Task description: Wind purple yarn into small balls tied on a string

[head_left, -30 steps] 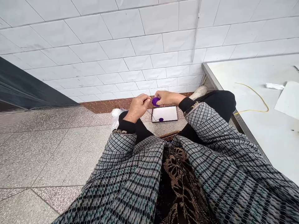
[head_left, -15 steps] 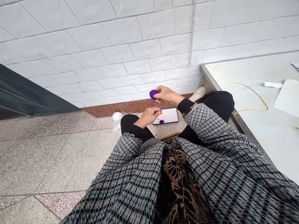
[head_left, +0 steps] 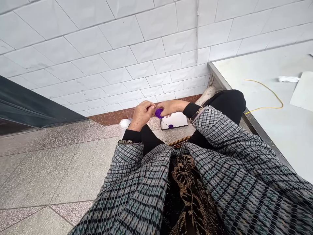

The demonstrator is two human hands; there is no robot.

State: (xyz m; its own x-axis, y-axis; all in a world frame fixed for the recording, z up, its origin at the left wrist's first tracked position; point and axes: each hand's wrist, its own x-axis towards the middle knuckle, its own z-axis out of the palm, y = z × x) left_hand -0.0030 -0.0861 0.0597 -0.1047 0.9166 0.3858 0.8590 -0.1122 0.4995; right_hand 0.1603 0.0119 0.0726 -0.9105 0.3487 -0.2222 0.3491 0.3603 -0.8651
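1. Right hand (head_left: 168, 108): fingers and thumb closed around a purple yarn ball (head_left: 159, 113); the ball shows at the fingertips, on the side facing the other hand.
2. Left hand (head_left: 142, 113): narrow, thumb and fingertips pinched together just beside the ball. Any strand between them is too fine to confirm.
3. Position of the yarn ball: held up in front of the person, between the two hands, in front of the wall's base as viewed.
4. Shallow box (head_left: 179, 119): pale inside, dark edge, below the right hand and between the person's legs; its upper left part is covered by that hand in this view.
5. Small purple ball (head_left: 170, 126): in the box, near its front edge. A thin dark strand (head_left: 165, 123) runs from it up and to the left.
6. White ball (head_left: 124, 123): on the floor (head_left: 90, 163) side, left of the left knee, with clear plastic (head_left: 123, 132) by it.
7. Ribbed yellow-and-dark item (head_left: 179, 142): at the lap, mostly hidden; identity not determined.
8. Surface (head_left: 266, 130) at right: bears a curved yellow cord (head_left: 277, 98), a white sheet (head_left: 303, 93) and a small white crumpled piece (head_left: 289, 79) near the sheet.
9. Background: white tiled wall (head_left: 146, 55); dark panel (head_left: 24, 104) at far left.
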